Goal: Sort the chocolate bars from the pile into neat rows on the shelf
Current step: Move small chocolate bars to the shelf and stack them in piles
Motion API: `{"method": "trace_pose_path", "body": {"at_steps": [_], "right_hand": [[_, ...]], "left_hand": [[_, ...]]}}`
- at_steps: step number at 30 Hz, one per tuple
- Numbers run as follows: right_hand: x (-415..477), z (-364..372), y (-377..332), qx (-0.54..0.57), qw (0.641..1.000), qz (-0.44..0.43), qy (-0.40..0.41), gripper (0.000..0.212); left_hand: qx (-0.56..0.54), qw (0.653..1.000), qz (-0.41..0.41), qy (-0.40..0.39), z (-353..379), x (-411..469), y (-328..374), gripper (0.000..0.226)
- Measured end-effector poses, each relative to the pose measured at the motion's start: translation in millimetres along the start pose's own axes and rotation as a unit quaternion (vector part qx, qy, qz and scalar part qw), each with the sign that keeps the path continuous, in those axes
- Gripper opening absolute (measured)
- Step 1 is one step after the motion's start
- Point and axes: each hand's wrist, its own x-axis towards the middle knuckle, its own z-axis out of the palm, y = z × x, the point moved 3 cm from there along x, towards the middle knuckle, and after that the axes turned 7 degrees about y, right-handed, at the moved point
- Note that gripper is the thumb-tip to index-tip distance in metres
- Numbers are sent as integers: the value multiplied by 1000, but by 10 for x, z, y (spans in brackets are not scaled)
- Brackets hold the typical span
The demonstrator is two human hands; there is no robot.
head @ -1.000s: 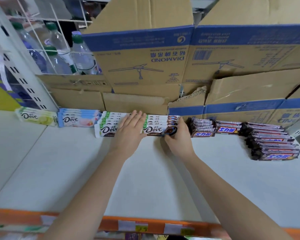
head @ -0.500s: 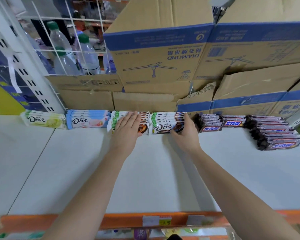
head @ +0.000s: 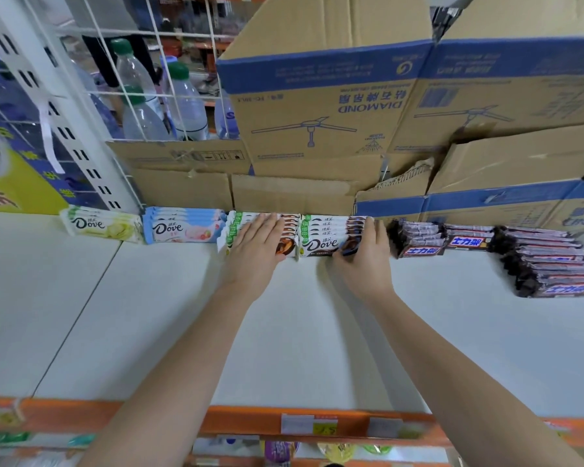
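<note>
On the white shelf [head: 169, 318], chocolate bars stand in rows against the cardboard at the back. From the left: a yellow-green Dove bar [head: 102, 225], a blue-pink Dove stack [head: 182, 227], two white Dove stacks, and dark Snickers stacks [head: 418, 239]. My left hand [head: 255, 252] lies flat, fingers together, on the left white Dove stack [head: 236, 227]. My right hand [head: 363, 254] cups the right end of the right white Dove stack [head: 324, 235], thumb at the front bar. A looser, fanned Snickers pile [head: 550, 264] lies at the far right.
Cardboard boxes [head: 321, 106] are stacked behind and overhang the bars. A wire rack with water bottles [head: 142, 106] stands at the back left beside a white upright post [head: 64, 106]. The orange front rail [head: 250, 423] carries price tags.
Both hands have slid the two white Dove stacks back toward the cardboard. The view has shifted so everything sits further right in it.
</note>
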Motion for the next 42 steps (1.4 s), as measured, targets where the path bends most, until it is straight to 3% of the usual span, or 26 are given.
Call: {"method": "trace_pose_path", "body": {"at_steps": [3, 11, 16, 20, 26, 42], "right_hand": [[-64, -8, -107, -35, 999, -32, -19, 74], [-271, 290, -722, 37, 982, -162, -85, 57], [-460, 649, -1098, 11, 973, -211, -97, 50], [-571, 948, -1444, -13, 969, -236, -76, 48], [-656, 1195, -1401, -137, 972, -191, -25, 50], [-663, 1225, -1348, -152, 971, -186, -12, 51]], "left_hand": [[10, 1000, 3, 12, -42, -30, -38, 63], [11, 995, -74, 68, -309, -299, -587, 48], [40, 989, -132, 55, -458, -412, -1227, 48], [36, 991, -121, 52, -488, -472, -1673, 49], [50, 992, -105, 42, -458, -362, -1919, 52], [51, 991, -82, 95, -349, -191, -1727, 50]]}}
